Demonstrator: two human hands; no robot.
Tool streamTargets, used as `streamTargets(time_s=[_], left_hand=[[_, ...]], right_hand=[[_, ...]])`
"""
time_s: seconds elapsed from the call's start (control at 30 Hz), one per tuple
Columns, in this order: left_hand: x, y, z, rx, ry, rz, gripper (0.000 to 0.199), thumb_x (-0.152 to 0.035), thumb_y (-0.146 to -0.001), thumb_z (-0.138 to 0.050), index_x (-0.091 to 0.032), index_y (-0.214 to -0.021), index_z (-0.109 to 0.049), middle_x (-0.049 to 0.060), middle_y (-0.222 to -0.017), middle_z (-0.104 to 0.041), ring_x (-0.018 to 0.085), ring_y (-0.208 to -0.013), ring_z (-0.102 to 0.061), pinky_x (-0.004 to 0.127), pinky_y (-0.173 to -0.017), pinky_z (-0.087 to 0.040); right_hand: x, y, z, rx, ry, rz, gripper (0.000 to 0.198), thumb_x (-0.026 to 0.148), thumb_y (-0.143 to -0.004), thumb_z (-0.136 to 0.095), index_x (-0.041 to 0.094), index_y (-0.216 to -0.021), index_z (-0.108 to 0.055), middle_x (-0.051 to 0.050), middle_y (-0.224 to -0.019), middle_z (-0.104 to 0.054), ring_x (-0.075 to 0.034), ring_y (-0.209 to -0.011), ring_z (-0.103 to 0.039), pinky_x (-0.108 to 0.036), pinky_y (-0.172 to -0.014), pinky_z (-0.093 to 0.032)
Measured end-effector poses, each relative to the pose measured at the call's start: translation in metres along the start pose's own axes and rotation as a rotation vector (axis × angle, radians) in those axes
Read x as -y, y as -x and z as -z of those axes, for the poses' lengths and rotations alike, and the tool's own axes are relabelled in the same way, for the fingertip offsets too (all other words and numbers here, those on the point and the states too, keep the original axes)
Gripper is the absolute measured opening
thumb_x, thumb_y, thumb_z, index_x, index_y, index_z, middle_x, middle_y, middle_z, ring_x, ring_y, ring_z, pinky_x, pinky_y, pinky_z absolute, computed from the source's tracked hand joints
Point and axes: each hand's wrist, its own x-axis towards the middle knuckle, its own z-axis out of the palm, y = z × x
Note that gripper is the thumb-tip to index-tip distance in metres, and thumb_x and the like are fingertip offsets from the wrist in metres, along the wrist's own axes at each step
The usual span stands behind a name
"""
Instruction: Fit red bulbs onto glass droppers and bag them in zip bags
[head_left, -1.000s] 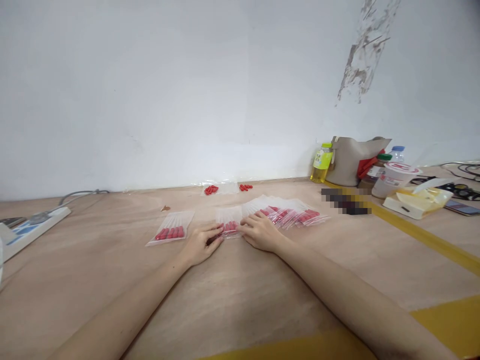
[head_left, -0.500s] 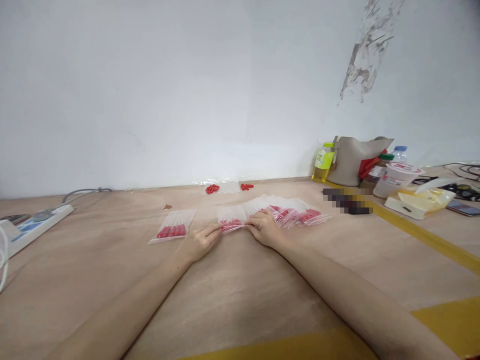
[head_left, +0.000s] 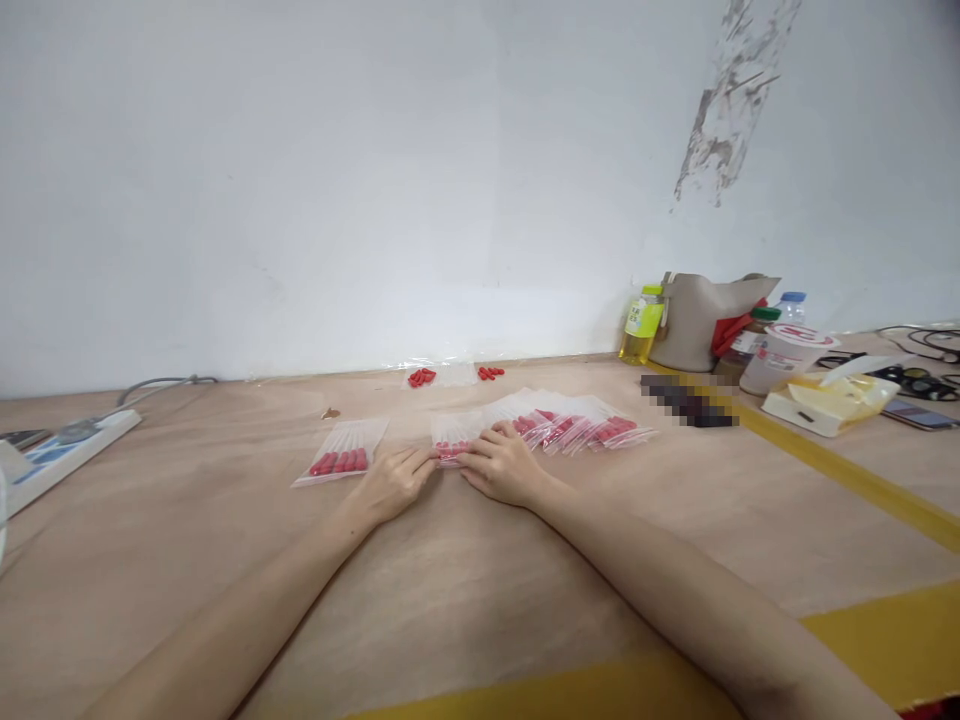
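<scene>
A small clear plastic bag (head_left: 452,432) with red pieces in it lies flat between my hands, its near edge towards me. My left hand (head_left: 397,480) is closed, pinching the near left corner of this bag. My right hand (head_left: 501,465) has its fingers bent over the bag's near edge and right part, close to the left hand, and covers some of the red pieces. To the left lies another bag (head_left: 349,437) with several red pieces in a row. On the right, several filled bags (head_left: 577,425) overlap in a fanned pile.
Two loose groups of red pieces (head_left: 421,378) lie by the wall on clear plastic. A power strip (head_left: 75,455) is at the left. At the right stand a yellow-green bottle (head_left: 640,325), a grey bag (head_left: 690,325), a lidded cup (head_left: 784,360), a tissue pack (head_left: 832,402) and a phone (head_left: 921,413).
My right hand has slid left along the bag's near edge towards my left hand, covering more of the bag. My left hand keeps its place at the corner. The view has shifted slightly.
</scene>
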Motion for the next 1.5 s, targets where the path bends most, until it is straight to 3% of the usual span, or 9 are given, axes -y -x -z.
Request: streamTargets(time_s=[0.37, 0.77, 1.07, 1.17, 1.3, 1.43, 1.5], left_hand=[[0.002, 0.003, -0.001, 0.027, 0.044, 0.03, 0.023, -0.01, -0.088, -0.037, -0.012, -0.089, -0.06, 0.007, -0.091, -0.066, 0.017, -0.082, -0.062, 0.03, -0.074, -0.049], [0.004, 0.007, 0.005, -0.003, 0.082, 0.113, 0.019, -0.01, -0.084, -0.042, -0.015, -0.084, -0.06, 0.005, -0.084, -0.067, 0.016, -0.071, -0.06, 0.029, -0.066, -0.048], [0.011, 0.018, 0.006, 0.015, 0.123, 0.154, 0.019, -0.012, -0.085, -0.041, -0.016, -0.081, -0.059, 0.004, -0.079, -0.066, 0.015, -0.072, -0.061, 0.028, -0.068, -0.049], [0.008, 0.016, 0.009, 0.056, 0.181, 0.249, 0.018, -0.017, -0.086, -0.042, -0.017, -0.084, -0.06, 0.005, -0.084, -0.066, 0.016, -0.076, -0.062, 0.028, -0.07, -0.05], [0.003, 0.011, 0.008, 0.094, 0.298, 0.402, 0.029, -0.029, -0.084, -0.048, -0.015, -0.109, -0.053, 0.01, -0.111, -0.059, 0.02, -0.099, -0.057, 0.031, -0.081, -0.049], [0.005, 0.013, 0.002, 0.12, 0.349, 0.357, 0.029, -0.026, -0.087, -0.041, -0.018, -0.109, -0.058, 0.008, -0.108, -0.062, 0.018, -0.097, -0.059, 0.032, -0.083, -0.05], [0.012, 0.017, 0.002, 0.098, 0.318, 0.374, 0.031, -0.023, -0.088, -0.037, -0.018, -0.109, -0.059, 0.008, -0.11, -0.061, 0.018, -0.098, -0.06, 0.03, -0.084, -0.049]], right_hand=[[0.019, -0.02, -0.018, -0.021, 0.158, 0.061, 0.023, 0.012, -0.085, -0.04, 0.016, -0.072, -0.059, -0.003, -0.077, -0.061, -0.015, -0.074, -0.046, -0.037, -0.078, -0.028], [0.008, -0.017, -0.005, 0.003, 0.266, 0.112, 0.026, 0.009, -0.086, -0.033, 0.015, -0.073, -0.055, -0.003, -0.069, -0.056, -0.015, -0.07, -0.045, -0.037, -0.082, -0.027], [-0.012, 0.003, 0.006, 0.056, 0.281, -0.017, 0.025, 0.009, -0.085, -0.036, 0.014, -0.071, -0.056, -0.004, -0.07, -0.057, -0.014, -0.068, -0.047, -0.038, -0.085, -0.024], [-0.012, 0.004, 0.004, 0.063, 0.232, -0.084, 0.025, 0.013, -0.087, -0.036, 0.014, -0.073, -0.057, -0.004, -0.069, -0.058, -0.014, -0.068, -0.048, -0.038, -0.085, -0.023], [-0.007, 0.003, 0.002, 0.048, 0.079, -0.101, 0.027, 0.022, -0.09, -0.035, 0.014, -0.077, -0.057, -0.003, -0.071, -0.06, -0.013, -0.068, -0.05, -0.038, -0.086, -0.023], [-0.008, -0.002, 0.008, 0.11, -0.071, -0.016, 0.028, 0.037, -0.087, -0.04, 0.017, -0.081, -0.058, -0.004, -0.082, -0.062, -0.015, -0.081, -0.052, -0.037, -0.086, -0.025], [-0.016, -0.002, 0.017, 0.151, -0.084, -0.054, 0.037, 0.05, -0.078, -0.048, 0.017, -0.09, -0.059, -0.008, -0.091, -0.062, -0.019, -0.09, -0.05, -0.041, -0.089, -0.023]])
